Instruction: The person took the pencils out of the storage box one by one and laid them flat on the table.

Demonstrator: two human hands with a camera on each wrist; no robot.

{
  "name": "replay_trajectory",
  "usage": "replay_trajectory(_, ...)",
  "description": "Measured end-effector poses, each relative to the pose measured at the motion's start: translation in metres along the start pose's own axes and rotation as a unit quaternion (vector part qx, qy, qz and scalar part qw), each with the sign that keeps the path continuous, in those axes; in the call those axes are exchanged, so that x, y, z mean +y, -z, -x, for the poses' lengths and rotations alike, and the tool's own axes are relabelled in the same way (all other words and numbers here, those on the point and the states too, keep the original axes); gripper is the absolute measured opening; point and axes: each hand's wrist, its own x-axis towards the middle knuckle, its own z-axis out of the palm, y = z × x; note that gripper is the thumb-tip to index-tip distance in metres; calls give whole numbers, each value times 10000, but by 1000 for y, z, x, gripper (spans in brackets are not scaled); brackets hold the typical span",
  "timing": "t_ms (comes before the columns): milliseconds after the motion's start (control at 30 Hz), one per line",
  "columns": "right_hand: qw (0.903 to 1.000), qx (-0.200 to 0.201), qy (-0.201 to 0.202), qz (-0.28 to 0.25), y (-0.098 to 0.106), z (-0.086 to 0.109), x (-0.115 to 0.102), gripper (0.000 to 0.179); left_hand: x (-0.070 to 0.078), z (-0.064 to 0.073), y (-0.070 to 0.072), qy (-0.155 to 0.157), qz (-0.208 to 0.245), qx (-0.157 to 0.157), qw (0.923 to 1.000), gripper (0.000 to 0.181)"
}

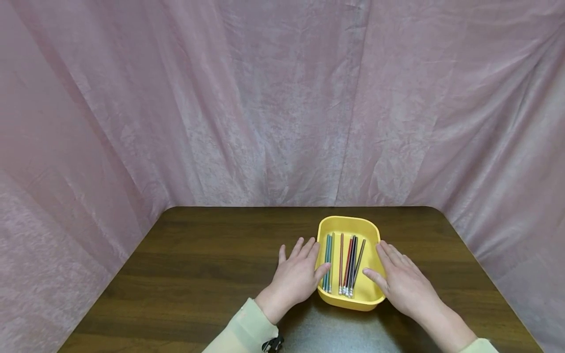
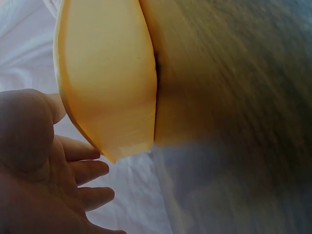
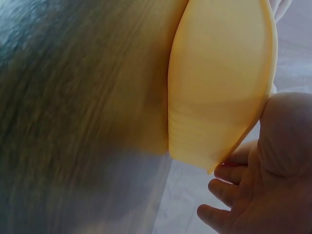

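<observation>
On my feed, the left hand (image 1: pixel 296 275) and the right hand (image 1: pixel 406 284) had straight fingers, set along opposite sides of a yellow tray (image 1: pixel 348 224) without curling round it. The tray sat flat on the table between them, and I could see pencils lying lengthwise inside: teal pencils (image 1: pixel 327 252) and a yellow-green pencil (image 1: pixel 333 255) at its left, red pencils (image 1: pixel 342 257) and dark pencils (image 1: pixel 354 255) nearer the middle, the rightmost dark one slanting. Their silvery ends pointed toward the wearer. Both thumbs angled inward over the rim, the other fingers pointed forward outside it, and the forearms came in from the near edge. Beneath I had the dark wooden table (image 1: pixel 220 264), with a pink curtain (image 1: pixel 282 108) behind.
</observation>
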Motion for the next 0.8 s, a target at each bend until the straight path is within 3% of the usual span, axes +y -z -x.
replay_trajectory(367, 9999, 68, 73, -33, 0, -6, -9, 81, -3, 4, 2, 100, -234, 101, 9996, 69)
replay_trajectory(800, 9997, 30, 93, -202, -6, -16, -22, 81, -17, 9, 5, 249, -241, 122, 9993, 64)
